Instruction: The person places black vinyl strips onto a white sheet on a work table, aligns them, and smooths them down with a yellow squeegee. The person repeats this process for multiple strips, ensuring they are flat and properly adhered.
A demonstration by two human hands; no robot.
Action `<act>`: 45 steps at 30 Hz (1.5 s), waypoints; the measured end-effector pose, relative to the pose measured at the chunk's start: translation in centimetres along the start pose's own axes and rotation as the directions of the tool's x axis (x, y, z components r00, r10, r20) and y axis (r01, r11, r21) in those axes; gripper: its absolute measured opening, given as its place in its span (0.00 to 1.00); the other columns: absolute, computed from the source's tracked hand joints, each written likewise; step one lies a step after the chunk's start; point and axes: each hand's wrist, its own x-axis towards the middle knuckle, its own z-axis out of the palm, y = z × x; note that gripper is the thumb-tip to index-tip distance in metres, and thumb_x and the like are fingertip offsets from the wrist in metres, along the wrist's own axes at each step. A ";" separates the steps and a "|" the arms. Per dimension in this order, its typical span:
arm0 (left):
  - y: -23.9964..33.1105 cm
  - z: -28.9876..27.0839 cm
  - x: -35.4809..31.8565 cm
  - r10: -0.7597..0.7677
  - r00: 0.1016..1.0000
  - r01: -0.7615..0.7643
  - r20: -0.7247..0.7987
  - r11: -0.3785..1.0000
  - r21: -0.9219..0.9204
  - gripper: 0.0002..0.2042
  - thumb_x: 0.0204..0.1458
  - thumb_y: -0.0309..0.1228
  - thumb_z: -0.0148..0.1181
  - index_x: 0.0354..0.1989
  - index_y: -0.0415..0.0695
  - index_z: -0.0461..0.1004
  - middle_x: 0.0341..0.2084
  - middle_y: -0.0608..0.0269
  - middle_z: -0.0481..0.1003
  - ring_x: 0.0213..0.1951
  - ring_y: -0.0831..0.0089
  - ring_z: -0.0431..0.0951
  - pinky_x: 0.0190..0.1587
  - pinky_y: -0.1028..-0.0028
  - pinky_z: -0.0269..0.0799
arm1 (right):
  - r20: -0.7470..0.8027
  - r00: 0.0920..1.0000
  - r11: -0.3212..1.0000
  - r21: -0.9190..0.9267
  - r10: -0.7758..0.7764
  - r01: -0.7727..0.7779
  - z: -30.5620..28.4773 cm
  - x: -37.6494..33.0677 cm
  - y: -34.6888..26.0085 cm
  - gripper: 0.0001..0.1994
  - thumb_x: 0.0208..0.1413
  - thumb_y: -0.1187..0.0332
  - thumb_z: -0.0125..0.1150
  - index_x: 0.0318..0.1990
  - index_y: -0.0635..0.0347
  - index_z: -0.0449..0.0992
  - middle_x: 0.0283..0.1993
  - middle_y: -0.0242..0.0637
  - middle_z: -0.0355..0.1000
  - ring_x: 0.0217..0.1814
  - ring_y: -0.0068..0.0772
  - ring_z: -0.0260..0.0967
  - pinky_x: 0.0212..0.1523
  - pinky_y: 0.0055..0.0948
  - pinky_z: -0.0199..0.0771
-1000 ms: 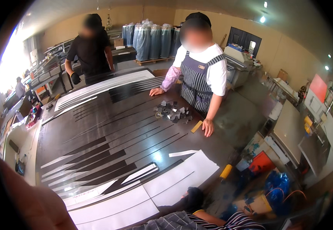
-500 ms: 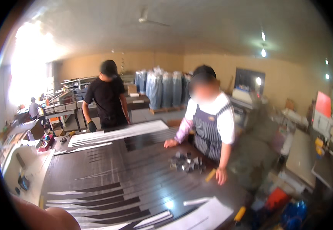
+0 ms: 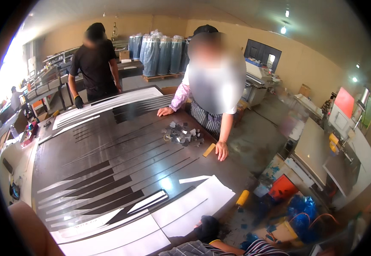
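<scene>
My right hand (image 3: 207,229), in a black glove with a yellow cuff edge, is at the near edge of the dark table (image 3: 108,141). It is beside large white sheets (image 3: 194,209); its fingers are mostly hidden, with a bit of bare fingertip showing. A bare, blurred arm (image 3: 29,228) enters at the lower left, and no left hand shows. Left of the sheets lie several black strips (image 3: 104,200) with pale ends. A narrow black-and-white piece (image 3: 149,201) rests at the sheets' far edge.
Across the table, a person in a striped apron (image 3: 209,121) leans on it beside small dark and pale scraps (image 3: 183,134) and a yellow block (image 3: 209,149). Another person in black (image 3: 93,64) stands farther left, near long white strips (image 3: 108,104). A yellow roller-like handle (image 3: 242,198) juts at the right edge.
My view has tilted down and turned right. My gloved right hand and more of the white sheets have come into view. The two people keep their places at the table.
</scene>
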 end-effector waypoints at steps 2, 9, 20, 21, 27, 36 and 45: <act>-0.4 0.3 0.1 0.009 1.000 -0.009 -0.001 1.000 -0.010 0.26 0.54 0.33 0.62 0.60 0.37 0.65 0.53 0.50 0.70 0.55 0.58 0.69 0.61 0.61 0.62 | 0.004 1.000 1.000 -0.004 0.000 0.000 0.5 0.2 0.1 0.19 0.37 0.58 0.66 0.34 0.58 0.70 0.33 0.44 0.70 0.38 0.52 0.68 0.39 0.48 0.69; -0.6 1.5 0.8 0.034 0.999 -0.033 0.022 0.999 -0.013 0.26 0.53 0.32 0.62 0.60 0.37 0.66 0.53 0.49 0.70 0.56 0.57 0.69 0.61 0.60 0.62 | -0.013 1.000 0.999 -0.036 0.024 -0.025 -0.1 0.8 0.2 0.18 0.37 0.58 0.66 0.34 0.58 0.70 0.33 0.44 0.70 0.38 0.52 0.69 0.39 0.47 0.69; -0.7 0.6 0.5 0.041 0.998 -0.043 0.042 0.998 0.045 0.25 0.53 0.31 0.63 0.60 0.38 0.66 0.54 0.48 0.70 0.57 0.56 0.68 0.62 0.60 0.61 | 0.013 0.999 0.997 -0.064 0.036 -0.035 0.8 1.8 -0.5 0.18 0.37 0.56 0.65 0.33 0.58 0.71 0.33 0.44 0.71 0.37 0.52 0.70 0.38 0.47 0.71; -0.5 0.4 0.5 0.048 0.998 -0.050 0.044 0.998 0.043 0.25 0.52 0.30 0.63 0.60 0.38 0.66 0.54 0.48 0.70 0.57 0.56 0.68 0.62 0.59 0.61 | 0.014 0.999 0.997 -0.074 0.034 -0.033 0.6 1.4 -0.5 0.18 0.37 0.56 0.65 0.33 0.58 0.71 0.33 0.44 0.71 0.37 0.52 0.70 0.38 0.47 0.71; -1.5 1.1 1.3 0.032 0.996 -0.034 0.084 0.999 0.017 0.25 0.52 0.30 0.63 0.59 0.38 0.67 0.55 0.48 0.69 0.58 0.55 0.67 0.62 0.59 0.61 | 0.002 1.000 0.999 -0.043 0.017 -0.017 1.2 1.4 0.5 0.18 0.36 0.56 0.65 0.30 0.58 0.69 0.30 0.44 0.69 0.36 0.53 0.69 0.37 0.49 0.69; -1.1 1.7 -0.8 0.058 0.998 -0.058 0.030 0.998 -0.019 0.25 0.52 0.29 0.63 0.59 0.39 0.67 0.55 0.47 0.69 0.59 0.53 0.67 0.63 0.59 0.60 | 0.086 0.990 0.993 -0.053 0.110 -0.106 -1.3 1.1 -0.8 0.17 0.36 0.60 0.64 0.32 0.60 0.69 0.33 0.47 0.68 0.40 0.55 0.66 0.42 0.51 0.66; -1.8 10.1 -25.9 -0.575 0.811 0.584 -0.110 0.808 0.083 0.24 0.51 0.28 0.63 0.59 0.39 0.68 0.56 0.47 0.69 0.61 0.52 0.66 0.64 0.58 0.60 | -0.016 1.000 0.998 -0.065 0.025 -0.026 1.1 3.1 -2.2 0.16 0.35 0.62 0.64 0.31 0.60 0.69 0.33 0.47 0.68 0.40 0.55 0.66 0.42 0.50 0.66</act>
